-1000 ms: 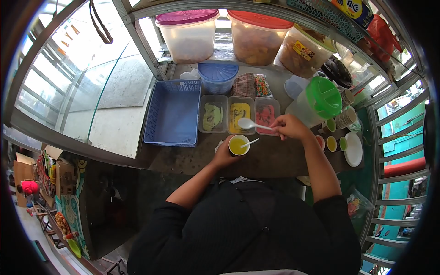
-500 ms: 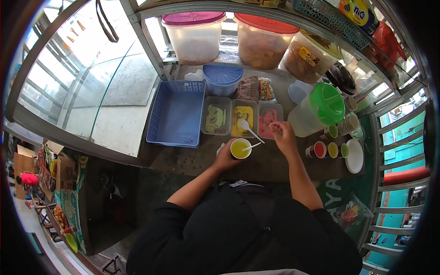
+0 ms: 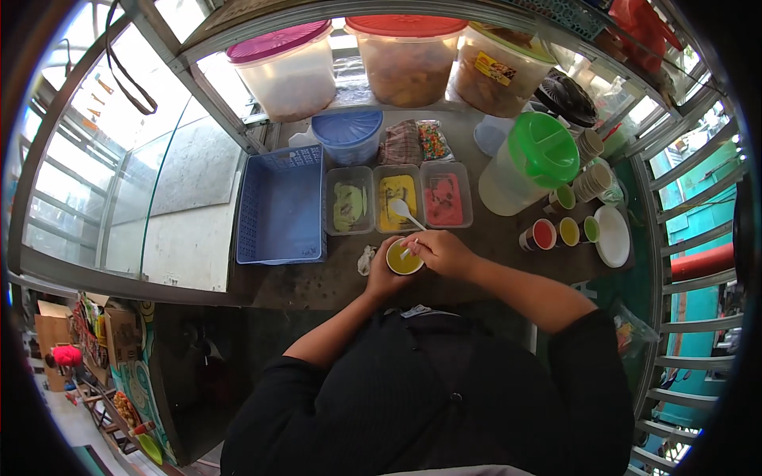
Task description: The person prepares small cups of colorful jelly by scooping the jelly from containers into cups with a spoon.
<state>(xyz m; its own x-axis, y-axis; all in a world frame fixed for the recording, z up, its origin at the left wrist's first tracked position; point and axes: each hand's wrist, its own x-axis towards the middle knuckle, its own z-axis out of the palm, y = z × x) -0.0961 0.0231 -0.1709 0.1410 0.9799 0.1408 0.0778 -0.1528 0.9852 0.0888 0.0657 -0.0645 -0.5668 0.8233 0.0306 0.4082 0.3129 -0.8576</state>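
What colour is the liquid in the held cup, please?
The liquid is yellow; it shows best in the head view.

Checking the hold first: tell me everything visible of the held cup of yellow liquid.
The cup is round and open, with a pale rim and yellow contents that look liquid. It looks like paper, its wall mostly hidden. The left hand wraps it, mouth up, in front of the middle open container; whether it touches the counter is hidden. The right hand holds a slim white utensil, its lower end inside.
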